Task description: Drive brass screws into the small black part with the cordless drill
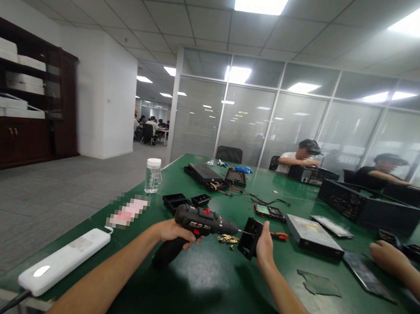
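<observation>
My left hand (176,234) is wrapped round the grip of a black and red cordless drill (202,220), held level above the green table (200,307). The drill's thin bit points right and reaches a black plastic part (249,238). That part stands upright, gripped at its right side by my right hand (265,245). Whether the bit's tip sits in a screw is too small to tell. Below the bit lies a small pile of brass-coloured pieces (227,239). Other black plastic parts (175,201) lie behind the drill. A red-handled tool (280,236) is just past my right hand.
A white power strip (65,260) lies along the left edge, with a clear bottle (153,177) further back. To the right are a silver drive (313,236), a dark flat panel (368,275), a computer case (367,206) and another person's hand (389,256). Two people sit behind.
</observation>
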`<state>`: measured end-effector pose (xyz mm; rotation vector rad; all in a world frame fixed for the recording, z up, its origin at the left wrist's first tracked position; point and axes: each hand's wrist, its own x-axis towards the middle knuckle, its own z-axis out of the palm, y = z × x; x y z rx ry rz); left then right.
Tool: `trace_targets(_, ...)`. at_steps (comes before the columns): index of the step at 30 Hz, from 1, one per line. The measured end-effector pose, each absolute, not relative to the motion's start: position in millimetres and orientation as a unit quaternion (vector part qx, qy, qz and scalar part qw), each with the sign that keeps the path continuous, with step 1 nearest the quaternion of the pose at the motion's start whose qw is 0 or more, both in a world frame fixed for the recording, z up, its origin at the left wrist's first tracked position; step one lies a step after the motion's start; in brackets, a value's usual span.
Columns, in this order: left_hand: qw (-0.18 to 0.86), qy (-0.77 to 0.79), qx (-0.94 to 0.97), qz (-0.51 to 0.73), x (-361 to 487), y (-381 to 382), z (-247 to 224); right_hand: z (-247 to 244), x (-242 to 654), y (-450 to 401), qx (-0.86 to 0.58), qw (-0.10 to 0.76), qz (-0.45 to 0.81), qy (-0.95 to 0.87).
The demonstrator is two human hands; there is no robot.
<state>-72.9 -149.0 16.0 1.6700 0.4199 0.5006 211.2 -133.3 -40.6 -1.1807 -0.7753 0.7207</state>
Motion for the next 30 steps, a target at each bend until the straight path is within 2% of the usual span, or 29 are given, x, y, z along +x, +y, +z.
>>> trace_targets(9,0.624,0.181,0.729,0.214,-72.6,-147.4,15.7,-36.3,207.7,-136.6,-0.518,0.700,0.354,-0.341)
trace_targets(30,0.621,0.173,0.736,0.207,-72.6,-148.5,18.3,-38.8,209.9,-134.7,-0.514,0.705,0.336,-0.354)
